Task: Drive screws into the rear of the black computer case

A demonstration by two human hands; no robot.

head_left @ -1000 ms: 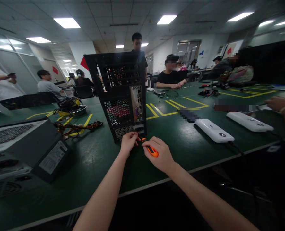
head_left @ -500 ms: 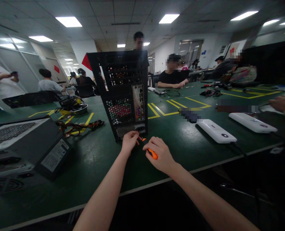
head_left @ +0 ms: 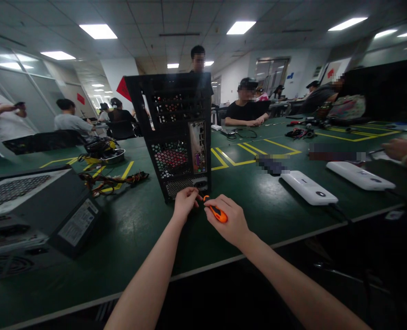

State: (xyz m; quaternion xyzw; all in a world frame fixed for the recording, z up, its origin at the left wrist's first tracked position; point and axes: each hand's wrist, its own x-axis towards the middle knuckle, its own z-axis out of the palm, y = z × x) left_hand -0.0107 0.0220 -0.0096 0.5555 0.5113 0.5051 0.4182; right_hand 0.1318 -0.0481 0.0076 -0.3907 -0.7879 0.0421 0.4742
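A black computer case (head_left: 148,110) stands upright on the green table (head_left: 128,247), its back panel facing me. Low on that panel sits a power supply (head_left: 179,187) with a perforated grille. My right hand (head_left: 229,217) is closed round the orange and black handle of a screwdriver (head_left: 220,214), whose shaft points toward the lower right corner of the case. My left hand (head_left: 186,201) is at the case's lower edge, thumb and fingers pinched together beside the screwdriver's tip. What those fingers pinch is too small and hidden to make out.
At the left lie grey power supply units (head_left: 76,220) and a bundle of cables (head_left: 121,178). White power banks (head_left: 308,187) with cords lie at the right, where another person's hand (head_left: 404,151) reaches in. Across the table sits a person in black (head_left: 246,110).
The screwdriver handle has turned and tilted slightly in my right hand, and that hand has shifted a little. My left hand and the case stay put.
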